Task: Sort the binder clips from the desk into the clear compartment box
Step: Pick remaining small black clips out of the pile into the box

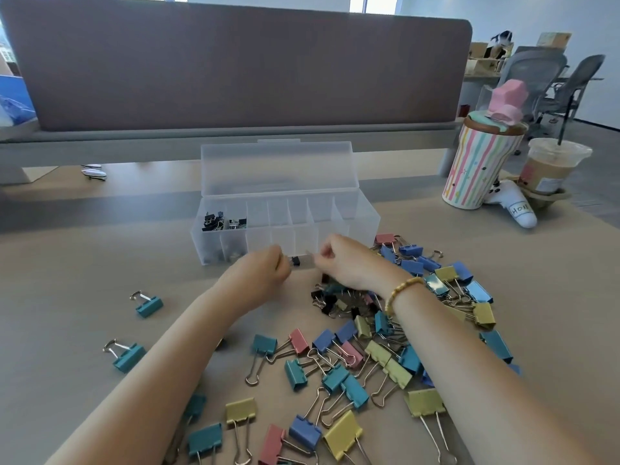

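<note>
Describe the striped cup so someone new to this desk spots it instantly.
Start at the clear compartment box mid-desk with its lid up, then look to the far right edge of the desk. The striped cup stands there, left of an iced coffee cup. It alone has pastel vertical stripes and a pink figure on its lid.

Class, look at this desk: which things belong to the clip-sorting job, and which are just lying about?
Part of the job:
clear compartment box
small black clip by the left hand
right hand
coloured clip pile

Just lying about:
striped cup
iced coffee
white game controller
</note>
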